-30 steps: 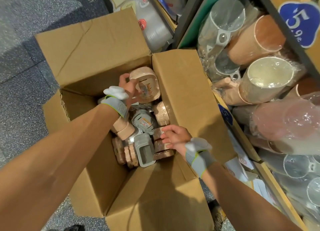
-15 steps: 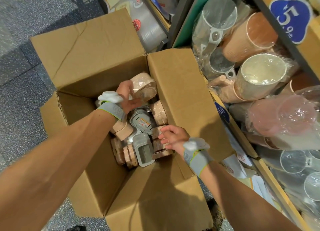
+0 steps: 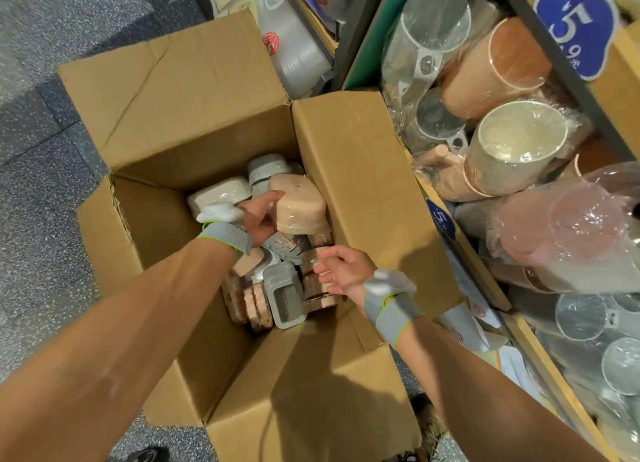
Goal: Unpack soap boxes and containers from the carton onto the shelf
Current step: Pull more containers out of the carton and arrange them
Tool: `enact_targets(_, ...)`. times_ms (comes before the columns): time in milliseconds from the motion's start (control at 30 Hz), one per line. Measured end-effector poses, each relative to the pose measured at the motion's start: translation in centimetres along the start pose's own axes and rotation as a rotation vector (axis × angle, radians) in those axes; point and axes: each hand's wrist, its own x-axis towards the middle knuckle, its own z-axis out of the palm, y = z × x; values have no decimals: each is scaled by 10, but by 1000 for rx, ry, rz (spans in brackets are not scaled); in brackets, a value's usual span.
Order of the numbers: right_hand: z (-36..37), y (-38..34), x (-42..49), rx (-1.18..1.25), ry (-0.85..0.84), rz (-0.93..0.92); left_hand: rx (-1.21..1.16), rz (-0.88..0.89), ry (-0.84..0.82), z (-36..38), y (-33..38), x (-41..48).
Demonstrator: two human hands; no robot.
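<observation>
An open brown carton [image 3: 349, 170] stands on the floor with several wrapped soap boxes inside, pink, grey and white. My left hand [image 3: 260, 219] grips a pink soap box [image 3: 298, 208] and holds it up inside the carton near the right wall. My right hand [image 3: 344, 269] rests lower down on the pink soap boxes [image 3: 317, 288] at the carton's right side, fingers curled over them. A grey soap box [image 3: 285, 297] stands on end beside that hand. A white soap box [image 3: 218, 194] and another grey soap box [image 3: 268, 168] lie at the back.
The shelf [image 3: 561, 368] runs along the right, packed with wrapped plastic jugs and cups [image 3: 519, 149]. A blue price tag [image 3: 576, 28] hangs on the upper shelf edge. Grey speckled floor [image 3: 41, 184] lies to the left. The carton's flaps stick out on all sides.
My left hand turned the pink soap box and shifted it right and down, uncovering the white and grey boxes at the back. My right hand stays on the pink boxes.
</observation>
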Motion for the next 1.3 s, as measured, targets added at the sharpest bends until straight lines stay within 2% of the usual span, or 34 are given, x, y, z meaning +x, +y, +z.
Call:
enact_targets(333,-14,8,-22,63,-3,-3,53,217,40,-6,-29,-27)
enact_targets(600,-42,7,-58,128,-18,-25,90,233,-108,-11,-44,-99)
enact_targets(767,-60,4,-85,188,-21,-58,103,272,-137,-10,-54,-130)
enact_targets(1000,-108,13,-139,197,-28,-131,128,280,-278,35,-82,-196)
enact_targets(1133,-144,30,-169,179,52,-198,71,278,-352,78,-98,-225)
enact_targets(1300,-201,56,-208,281,120,-237,156,227,-477,138,-119,-263)
